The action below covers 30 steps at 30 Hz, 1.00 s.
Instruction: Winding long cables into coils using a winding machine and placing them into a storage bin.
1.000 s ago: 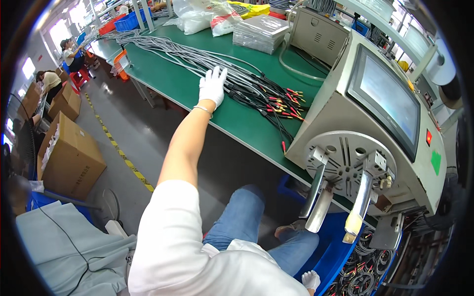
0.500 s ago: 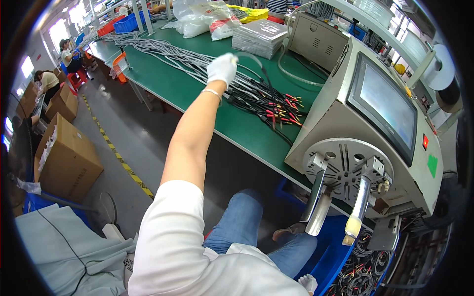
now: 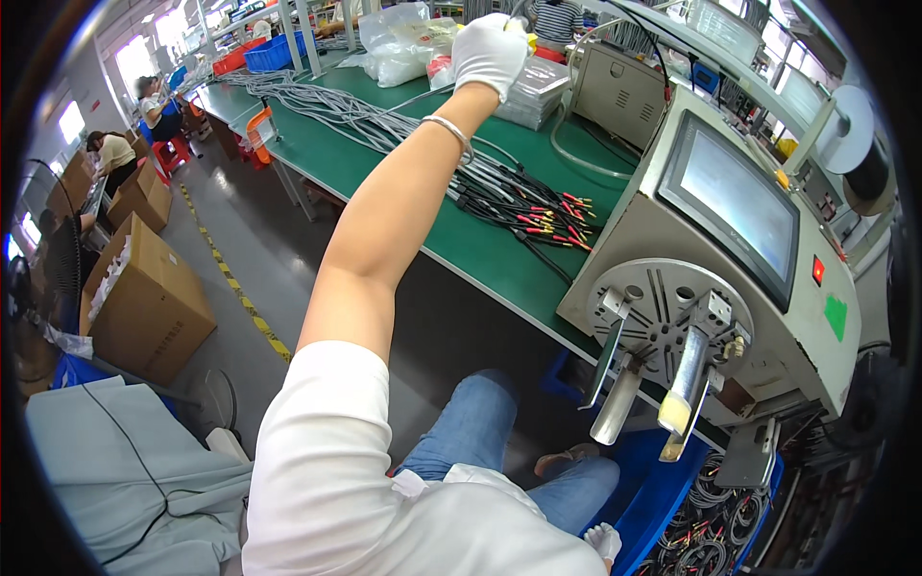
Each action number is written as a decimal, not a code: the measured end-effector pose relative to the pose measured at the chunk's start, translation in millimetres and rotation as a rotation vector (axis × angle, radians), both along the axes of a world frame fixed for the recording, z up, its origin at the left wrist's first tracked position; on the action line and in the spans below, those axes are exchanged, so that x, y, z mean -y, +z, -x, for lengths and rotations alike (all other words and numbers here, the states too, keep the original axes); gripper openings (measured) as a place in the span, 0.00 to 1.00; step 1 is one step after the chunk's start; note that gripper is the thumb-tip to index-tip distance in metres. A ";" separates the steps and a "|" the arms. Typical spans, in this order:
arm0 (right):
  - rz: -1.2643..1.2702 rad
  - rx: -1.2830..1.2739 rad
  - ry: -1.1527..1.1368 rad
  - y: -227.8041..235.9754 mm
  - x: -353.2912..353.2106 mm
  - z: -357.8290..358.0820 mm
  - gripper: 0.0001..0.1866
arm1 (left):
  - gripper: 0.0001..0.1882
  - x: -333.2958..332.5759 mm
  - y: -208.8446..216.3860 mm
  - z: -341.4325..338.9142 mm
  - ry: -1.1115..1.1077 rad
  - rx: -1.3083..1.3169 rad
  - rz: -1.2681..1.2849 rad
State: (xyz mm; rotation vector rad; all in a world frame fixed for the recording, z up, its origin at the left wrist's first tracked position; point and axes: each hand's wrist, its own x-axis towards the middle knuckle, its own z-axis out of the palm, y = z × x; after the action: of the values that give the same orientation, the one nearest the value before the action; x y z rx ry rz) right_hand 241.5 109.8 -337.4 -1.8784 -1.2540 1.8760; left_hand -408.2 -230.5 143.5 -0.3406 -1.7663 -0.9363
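Observation:
My left hand (image 3: 492,53), in a white glove, is raised over the far side of the green table, its fingers closed on a cable. A grey length of that cable (image 3: 429,96) trails down from the hand toward the bundle. A thin black length with a red tip (image 3: 667,92) hangs near the machine's top edge. Below my forearm lies the bundle of grey and black cables (image 3: 499,197) with red and yellow plugs. My right hand (image 3: 604,541), also gloved, is low beside my thigh near a blue bin; its fingers are too small to make out.
The machine (image 3: 634,230) with a screen stands at the right; its slotted disc (image 3: 663,331) carries metal posts jutting toward me. Beneath, a blue bin (image 3: 648,494) holds coiled cables (image 3: 715,509). Plastic bags (image 3: 394,48) and a clear-wrapped stack (image 3: 530,96) sit at the table's back.
My left hand has risen up and to the right, away from the bundle, drawing the cable with it. The black length now swings over near the machine. My right hand has barely moved.

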 end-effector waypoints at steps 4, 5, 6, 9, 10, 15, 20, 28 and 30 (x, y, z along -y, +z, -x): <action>0.034 -0.023 -0.036 -16.3 -12.0 -22.9 0.14 | 0.13 -19.7 56.4 -60.0 -0.400 -0.135 -0.067; 0.031 -0.024 -0.032 -21.7 -17.9 -30.3 0.14 | 0.13 -30.7 66.8 -78.4 -0.337 -0.328 0.015; 0.048 -0.047 -0.040 -26.5 -23.9 -37.9 0.15 | 0.13 -45.9 75.3 -97.0 -0.411 -0.333 -0.012; 0.090 -0.082 -0.060 -34.0 -42.2 -51.5 0.15 | 0.12 -90.9 88.5 -149.7 -0.489 -0.389 0.206; 0.088 -0.113 -0.081 -33.0 -48.2 -52.1 0.15 | 0.12 -107.0 92.6 -170.9 -0.358 -0.500 0.379; 0.048 -0.205 -0.114 -4.0 -65.5 -33.5 0.14 | 0.12 -132.1 68.1 -295.5 -1.175 -0.319 0.940; -0.027 -0.596 -0.114 47.7 -58.6 -23.0 0.08 | 0.10 -122.3 38.5 -329.4 -1.518 0.070 1.500; -0.606 -0.513 -0.262 203.8 -67.9 -17.3 0.14 | 0.08 -94.2 20.8 -290.7 -1.235 0.193 1.669; -0.674 -0.521 -0.244 249.7 -67.9 3.3 0.16 | 0.10 -99.1 15.3 -286.8 -1.224 0.129 1.515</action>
State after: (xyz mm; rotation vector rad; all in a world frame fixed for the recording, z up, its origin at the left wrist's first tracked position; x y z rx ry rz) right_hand 238.2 177.6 -87.8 -1.0516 -1.1945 1.4226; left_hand -121.4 -131.4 158.8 -2.5219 -2.0023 -0.0855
